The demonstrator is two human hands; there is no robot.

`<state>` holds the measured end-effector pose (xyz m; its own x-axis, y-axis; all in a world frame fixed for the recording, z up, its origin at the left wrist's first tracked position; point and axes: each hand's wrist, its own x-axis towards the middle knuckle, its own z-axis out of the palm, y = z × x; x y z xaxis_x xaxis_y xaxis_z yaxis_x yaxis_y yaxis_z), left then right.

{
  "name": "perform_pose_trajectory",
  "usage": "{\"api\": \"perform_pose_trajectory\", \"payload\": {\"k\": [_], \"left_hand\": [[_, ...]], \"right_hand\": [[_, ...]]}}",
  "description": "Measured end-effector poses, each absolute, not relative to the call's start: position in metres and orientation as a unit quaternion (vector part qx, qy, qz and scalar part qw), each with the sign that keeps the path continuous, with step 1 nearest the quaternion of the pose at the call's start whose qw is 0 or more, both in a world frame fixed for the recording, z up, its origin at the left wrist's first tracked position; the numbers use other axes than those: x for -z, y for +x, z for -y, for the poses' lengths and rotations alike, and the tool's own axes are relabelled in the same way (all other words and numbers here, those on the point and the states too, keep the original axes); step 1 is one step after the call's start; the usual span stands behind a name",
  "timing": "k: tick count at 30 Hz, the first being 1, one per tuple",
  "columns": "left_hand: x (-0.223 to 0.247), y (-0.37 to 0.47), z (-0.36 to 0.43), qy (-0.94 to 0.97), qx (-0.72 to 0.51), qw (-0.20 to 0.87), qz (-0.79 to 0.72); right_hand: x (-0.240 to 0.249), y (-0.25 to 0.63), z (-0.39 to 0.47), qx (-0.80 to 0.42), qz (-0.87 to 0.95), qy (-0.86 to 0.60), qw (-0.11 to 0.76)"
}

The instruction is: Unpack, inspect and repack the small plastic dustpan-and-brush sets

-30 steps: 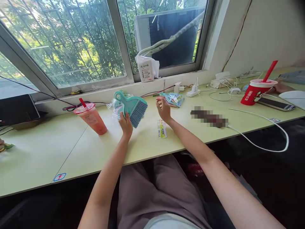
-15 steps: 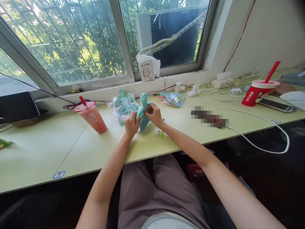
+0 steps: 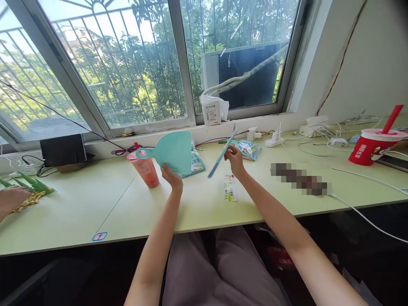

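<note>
Across the middle of the frame stretched a pale yellow-green surface [image 3: 197,208]. Left of centre, the left hand [image 3: 173,178] gripped a turquoise dustpan [image 3: 175,151] by its lower edge, partly in front of a pink-red drink cup [image 3: 147,172]. Just right of centre, the right hand [image 3: 235,161] pinched a slim turquoise brush [image 3: 222,154], seen edge-on, slanting toward the lower left. Below that hand, a printed card [image 3: 230,188] lay flat.
</note>
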<state>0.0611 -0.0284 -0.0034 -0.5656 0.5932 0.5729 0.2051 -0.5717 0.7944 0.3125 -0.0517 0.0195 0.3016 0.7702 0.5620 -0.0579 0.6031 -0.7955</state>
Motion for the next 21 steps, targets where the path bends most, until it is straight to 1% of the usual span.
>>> {"api": "perform_pose_trajectory", "payload": {"k": [3,5,8,13,15,17,19,21], "left_hand": [[0.004,0.063,0.027,0.384,-0.784,0.127,-0.472],[0.005,0.065,0.027,0.388,-0.769,0.131,-0.491],[0.005,0.065,0.027,0.389,-0.764,0.135,-0.497],[0.004,0.067,0.031,0.414,-0.749,0.123,-0.502],[0.006,0.072,0.034,0.436,-0.725,0.117,-0.521],[0.008,0.078,0.039,0.478,-0.692,0.108,-0.530],[0.011,0.087,0.045,0.545,-0.657,0.097,-0.512],[0.015,0.095,0.053,0.627,-0.614,0.111,-0.466]], "right_hand": [[-0.019,0.334,0.043,-0.240,0.463,-0.376,0.766],[-0.016,0.343,0.039,-0.230,0.440,-0.394,0.774],[-0.010,0.346,0.037,-0.232,0.428,-0.408,0.772],[-0.008,0.338,0.040,-0.231,0.458,-0.407,0.756],[-0.009,0.330,0.043,-0.207,0.493,-0.410,0.739],[-0.008,0.319,0.048,-0.159,0.545,-0.424,0.705],[-0.005,0.306,0.054,-0.101,0.595,-0.443,0.664],[-0.001,0.292,0.060,-0.059,0.628,-0.460,0.625]]}}
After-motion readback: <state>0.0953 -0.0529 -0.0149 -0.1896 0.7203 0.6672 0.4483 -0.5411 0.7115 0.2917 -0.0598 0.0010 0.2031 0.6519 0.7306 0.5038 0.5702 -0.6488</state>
